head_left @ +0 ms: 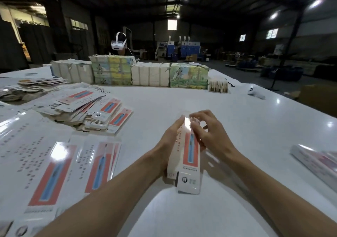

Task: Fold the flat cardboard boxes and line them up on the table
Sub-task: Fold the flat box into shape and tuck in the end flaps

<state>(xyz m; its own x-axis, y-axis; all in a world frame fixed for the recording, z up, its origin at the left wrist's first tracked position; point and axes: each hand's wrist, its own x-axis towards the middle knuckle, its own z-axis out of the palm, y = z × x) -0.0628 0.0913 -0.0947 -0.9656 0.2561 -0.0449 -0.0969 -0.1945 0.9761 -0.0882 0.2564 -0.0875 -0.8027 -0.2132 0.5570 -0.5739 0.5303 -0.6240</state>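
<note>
A long white cardboard box point(189, 165) with a red and blue panel is held above the table, its near end flap hanging open. My left hand point(169, 142) grips its left side along its length. My right hand point(206, 129) holds the right side near the far end, fingers curled over the top flap, which glares in the light. Flat unfolded boxes point(54, 171) of the same print lie spread at the left. A looser heap of flat boxes point(85, 105) sits behind them. Folded boxes point(317, 162) lie at the right edge.
Wrapped bundles of stock point(149, 73) line the far side of the white table point(237, 109). A person wearing a white headset point(118, 42) stands behind them. A small white device point(256, 93) lies at the far right. A brown carton point(319, 98) stands off the table's right side.
</note>
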